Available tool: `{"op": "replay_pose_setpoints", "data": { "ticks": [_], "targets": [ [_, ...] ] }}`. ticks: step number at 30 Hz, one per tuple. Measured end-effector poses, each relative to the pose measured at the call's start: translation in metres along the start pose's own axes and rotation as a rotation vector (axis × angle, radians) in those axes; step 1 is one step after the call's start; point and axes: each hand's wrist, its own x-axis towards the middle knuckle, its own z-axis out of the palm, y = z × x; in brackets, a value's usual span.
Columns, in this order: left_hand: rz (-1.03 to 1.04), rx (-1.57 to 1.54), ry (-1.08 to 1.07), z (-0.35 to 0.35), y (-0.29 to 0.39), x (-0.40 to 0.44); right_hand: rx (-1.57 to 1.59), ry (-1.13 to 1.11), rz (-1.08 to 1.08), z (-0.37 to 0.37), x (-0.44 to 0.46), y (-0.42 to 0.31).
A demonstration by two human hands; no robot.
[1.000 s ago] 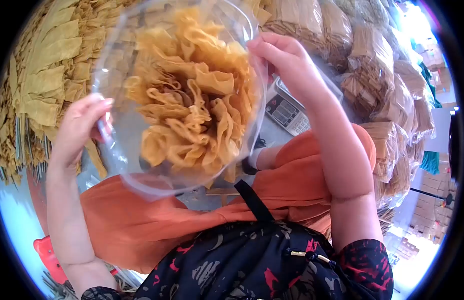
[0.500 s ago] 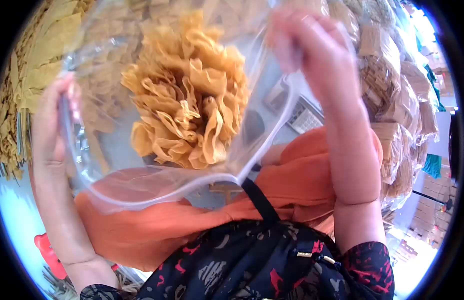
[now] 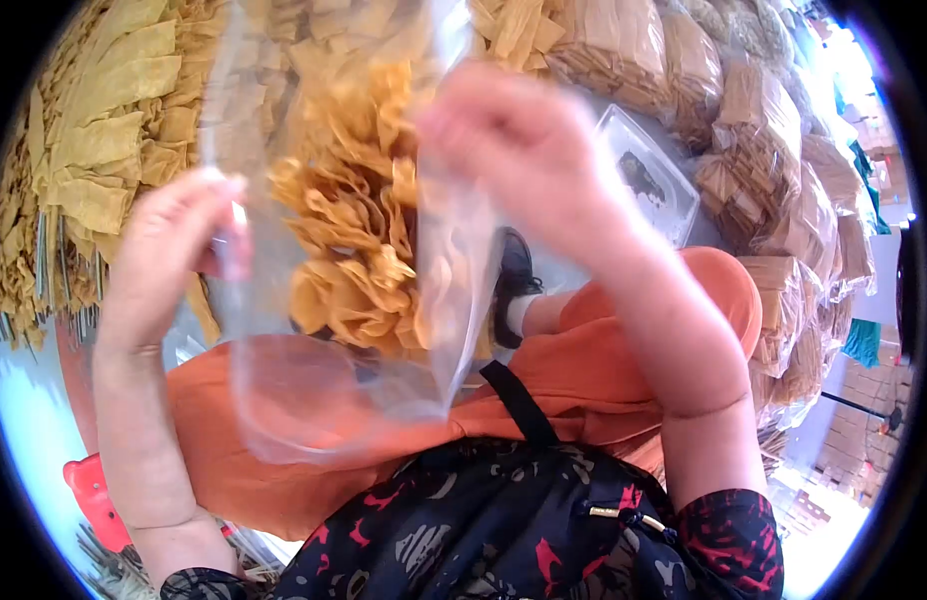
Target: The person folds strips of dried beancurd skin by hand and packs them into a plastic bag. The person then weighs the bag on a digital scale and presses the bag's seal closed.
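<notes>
A clear plastic bag (image 3: 459, 240) hangs between my two hands over my lap, its mouth toward me. Inside it, wavy yellow-orange sheets (image 3: 359, 285) stand bunched together. My left hand (image 3: 189, 225) pinches the left side of the bag's rim. My right hand (image 3: 504, 140), blurred by motion, grips the right side of the rim, its fingers closed on the plastic above the sheets.
Stacks of flat yellow sheets (image 3: 104, 130) lie at the left. Several wrapped brown bundles (image 3: 749, 140) line the right side. A clear tray (image 3: 649, 180) rests on the floor near them. A red object (image 3: 97, 500) is at the lower left.
The bag's mouth widened as my hands moved apart, then narrowed as they came closer again. The scale seen earlier at the right is now hidden, and a shoe shows more fully.
</notes>
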Motion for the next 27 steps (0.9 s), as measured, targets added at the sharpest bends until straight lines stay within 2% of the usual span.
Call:
{"op": "replay_pose_setpoints", "data": {
  "ticks": [1, 2, 3, 4, 7, 9, 10, 12, 13, 14, 15, 16, 18, 20, 21, 22, 23, 25, 26, 27],
  "targets": [
    [-0.018, -0.027, -0.039, 0.005, -0.010, 0.005, -0.168, -0.097, -0.019, 0.011, -0.006, 0.002],
    [-0.042, -0.053, -0.090, 0.011, -0.017, 0.008, -0.054, -0.089, -0.188, 0.033, -0.017, 0.019],
    [-0.044, -0.055, -0.100, 0.019, -0.016, 0.008, -0.183, -0.219, -0.295, 0.043, -0.020, 0.016],
    [-0.095, -0.047, -0.093, 0.030, -0.013, 0.008, -0.213, -0.313, -0.225, 0.053, -0.025, 0.008],
    [-0.172, 0.000, -0.119, 0.038, -0.020, 0.002, -0.375, -0.446, -0.315, 0.098, -0.043, 0.023],
    [-0.239, 0.062, -0.253, 0.027, -0.036, 0.006, -0.354, -0.419, -0.311, 0.123, -0.054, 0.033],
    [-0.242, 0.063, -0.253, 0.021, -0.044, 0.008, -0.329, -0.397, -0.304, 0.133, -0.056, 0.036],
    [-0.321, -0.154, -0.334, 0.016, -0.053, 0.009, -0.309, -0.329, -0.287, 0.148, -0.057, 0.040],
    [-0.323, -0.152, -0.339, 0.016, -0.051, 0.006, -0.323, -0.258, -0.301, 0.152, -0.056, 0.042],
    [-0.291, -0.296, -0.339, 0.018, -0.046, 0.002, -0.339, -0.187, -0.315, 0.156, -0.055, 0.045],
    [-0.259, -0.440, -0.338, 0.019, -0.043, 0.000, -0.342, -0.184, -0.310, 0.159, -0.056, 0.046],
    [-0.258, -0.441, -0.343, 0.022, -0.045, 0.002, -0.338, -0.166, -0.321, 0.162, -0.057, 0.048],
    [-0.095, -0.054, -0.255, 0.031, -0.056, 0.008, -0.333, -0.148, -0.334, 0.161, -0.056, 0.046],
    [-0.130, -0.056, -0.189, 0.022, -0.070, 0.008, -0.200, -0.443, -0.204, 0.150, -0.056, 0.039],
    [-0.126, 0.008, -0.109, 0.019, -0.069, 0.006, -0.200, -0.439, -0.207, 0.143, -0.057, 0.040],
    [-0.117, 0.074, -0.030, 0.015, -0.068, 0.004, -0.114, -0.249, -0.340, 0.136, -0.057, 0.044],
    [-0.068, -0.010, 0.043, 0.014, -0.069, 0.000, -0.028, -0.058, -0.470, 0.127, -0.057, 0.050],
    [-0.081, -0.102, 0.065, 0.008, -0.061, -0.013, -0.118, 0.205, -0.404, 0.106, -0.054, 0.069],
    [-0.100, -0.201, 0.093, 0.006, -0.054, -0.020, 0.010, 0.320, -0.351, 0.100, -0.043, 0.090],
    [-0.124, -0.187, 0.149, 0.010, -0.047, -0.027, -0.025, 0.390, -0.131, 0.096, -0.040, 0.107]
  ]
}}
